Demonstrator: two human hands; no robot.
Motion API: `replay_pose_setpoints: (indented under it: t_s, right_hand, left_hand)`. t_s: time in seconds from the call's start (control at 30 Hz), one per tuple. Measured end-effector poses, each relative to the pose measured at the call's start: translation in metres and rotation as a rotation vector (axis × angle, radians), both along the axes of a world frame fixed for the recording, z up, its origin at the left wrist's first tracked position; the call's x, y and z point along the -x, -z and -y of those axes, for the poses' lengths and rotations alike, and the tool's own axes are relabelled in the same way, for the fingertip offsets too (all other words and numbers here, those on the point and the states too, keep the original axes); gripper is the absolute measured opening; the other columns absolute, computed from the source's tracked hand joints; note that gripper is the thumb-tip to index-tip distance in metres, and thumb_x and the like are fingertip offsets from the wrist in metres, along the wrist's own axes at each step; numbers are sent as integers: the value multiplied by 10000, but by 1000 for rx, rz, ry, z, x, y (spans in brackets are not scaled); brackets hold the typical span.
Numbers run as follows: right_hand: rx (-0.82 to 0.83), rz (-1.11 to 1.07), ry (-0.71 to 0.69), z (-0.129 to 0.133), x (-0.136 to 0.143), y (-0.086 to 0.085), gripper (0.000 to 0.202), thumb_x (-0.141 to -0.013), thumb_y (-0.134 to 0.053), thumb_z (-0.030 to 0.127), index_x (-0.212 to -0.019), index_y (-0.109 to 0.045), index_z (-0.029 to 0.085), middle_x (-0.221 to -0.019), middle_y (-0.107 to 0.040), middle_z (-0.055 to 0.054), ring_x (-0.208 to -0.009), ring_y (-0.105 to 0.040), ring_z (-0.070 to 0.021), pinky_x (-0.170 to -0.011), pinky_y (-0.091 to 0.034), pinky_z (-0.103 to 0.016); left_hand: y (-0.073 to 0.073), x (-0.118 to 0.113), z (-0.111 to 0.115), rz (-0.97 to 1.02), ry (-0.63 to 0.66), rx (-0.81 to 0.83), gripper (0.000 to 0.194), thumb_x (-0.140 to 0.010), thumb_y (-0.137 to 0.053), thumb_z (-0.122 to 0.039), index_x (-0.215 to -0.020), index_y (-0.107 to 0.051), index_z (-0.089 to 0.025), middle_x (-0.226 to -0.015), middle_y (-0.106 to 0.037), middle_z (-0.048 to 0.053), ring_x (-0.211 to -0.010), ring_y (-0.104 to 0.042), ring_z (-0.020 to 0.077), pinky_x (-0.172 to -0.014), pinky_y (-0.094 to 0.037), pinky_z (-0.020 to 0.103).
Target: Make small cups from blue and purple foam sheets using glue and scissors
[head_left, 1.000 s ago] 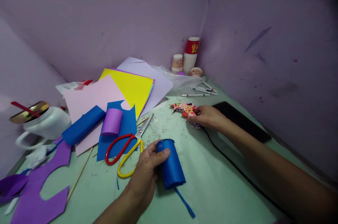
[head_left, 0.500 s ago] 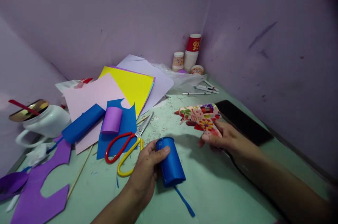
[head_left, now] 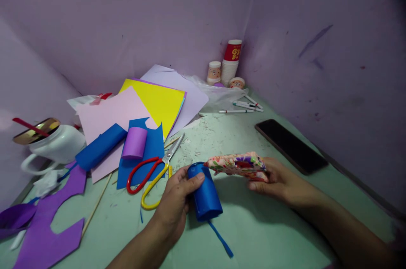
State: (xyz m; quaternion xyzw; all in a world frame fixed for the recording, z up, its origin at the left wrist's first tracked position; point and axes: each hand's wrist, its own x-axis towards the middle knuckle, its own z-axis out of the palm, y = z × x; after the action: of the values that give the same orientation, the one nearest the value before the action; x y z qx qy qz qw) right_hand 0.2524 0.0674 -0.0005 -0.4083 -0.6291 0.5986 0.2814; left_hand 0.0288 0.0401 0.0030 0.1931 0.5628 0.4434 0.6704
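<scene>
My left hand (head_left: 177, 195) is closed around a blue foam-sheet tube (head_left: 207, 197), thumb across its upper part. The tube stands tilted above the table, and a thin blue strip (head_left: 222, 240) lies below its lower end. In my right hand (head_left: 279, 180) is a flower-patterned glue gun (head_left: 236, 163), its nozzle pointing left at the tube's upper rim. Whether the nozzle touches the rim I cannot tell. Left of my left hand lie open scissors (head_left: 165, 161) with one red and one yellow handle. A short purple roll (head_left: 135, 143) rests on a blue sheet (head_left: 155, 133).
A black phone (head_left: 290, 146) lies at the right. Coloured sheets (head_left: 158, 100), a blue roll (head_left: 101, 147) and cut purple foam (head_left: 60, 222) cover the left side, beside a white mug (head_left: 58, 146). Paper cups (head_left: 230, 70) and several pens (head_left: 236, 111) are at the back.
My right hand has brought the glue gun left and down, from above the table to the tube's upper rim. The left hand and the tube have hardly moved.
</scene>
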Motion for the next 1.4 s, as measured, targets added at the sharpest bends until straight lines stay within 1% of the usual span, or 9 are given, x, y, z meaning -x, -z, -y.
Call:
replay_pose_setpoints:
  t_s: [0.2,0.37,0.53,0.67,0.87,0.97,1.17,1.27,1.4]
  right_hand:
    - [-39,-8,26,-3,-3,6,358,-770,-677,322,-1118,-690,241,-1048,-723,-68,-1029,-645,-283,-947,-458,-416]
    - [-21,17,26,-3,2,3,338,-740,-697,296,-1071,-709,226,-1001,-733,-67,-958,-665,-281,-918,-483,-424]
    - [-44,49,23,-3,2,4,332,-742,-677,282,-1061,-705,200,-980,-735,-75,-922,-674,-268,-894,-503,-411]
    - [-89,70,12,-4,1,9,352,-744,-662,291,-1076,-692,179,-1026,-728,-89,-912,-680,-259,-896,-512,-408]
    - [-117,59,30,-3,4,11,374,-745,-666,279,-1109,-681,196,-1081,-722,-88,-1069,-644,-290,-926,-507,-404]
    - [-121,62,26,-2,5,10,408,-751,-663,274,-1153,-664,204,-1103,-718,-89,-1110,-626,-300,-936,-504,-413]
    - [-119,98,19,0,4,11,475,-777,-668,317,-1232,-616,191,-1166,-693,-115,-1085,-643,-301,-936,-510,-427]
    - [-155,100,16,1,4,8,446,-802,-650,316,-1227,-618,187,-1200,-675,-126,-1112,-630,-298,-943,-507,-419]
    - [-237,159,-36,1,4,-3,386,-835,-615,276,-1213,-630,199,-1236,-655,-121,-1129,-621,-288,-965,-492,-405]
  left_hand:
    - [0,1,1,-11,27,13,470,-649,-772,-278,-1071,-596,-170,-1054,-654,83,-935,-601,218,-743,-489,300]
    - [-2,-1,0,-28,45,3,476,-678,-747,-267,-1110,-583,-156,-1056,-652,98,-932,-595,219,-748,-483,302]
    - [2,1,-1,-22,87,-33,479,-678,-745,-285,-1109,-589,-147,-1049,-651,96,-935,-588,216,-753,-481,294]
    - [4,2,-1,-16,95,-38,495,-631,-776,-298,-1076,-615,-152,-1015,-667,87,-908,-598,214,-738,-480,286]
    - [3,-1,-1,-38,22,-28,475,-582,-806,-285,-1011,-636,-172,-980,-695,77,-937,-622,242,-748,-487,306]
    - [3,-1,-1,-47,50,-38,493,-585,-806,-291,-1027,-625,-166,-1003,-697,89,-953,-621,247,-756,-486,306]
    - [10,1,-3,-41,85,-65,609,-559,-821,-322,-1088,-581,-139,-1063,-680,120,-970,-612,250,-803,-485,317]
    - [10,1,-2,-50,95,-66,625,-557,-819,-328,-1095,-568,-131,-1076,-675,133,-974,-608,255,-801,-483,321]
    - [6,0,0,-66,115,-71,563,-589,-792,-278,-1085,-565,-139,-1091,-674,130,-999,-606,258,-826,-474,327]
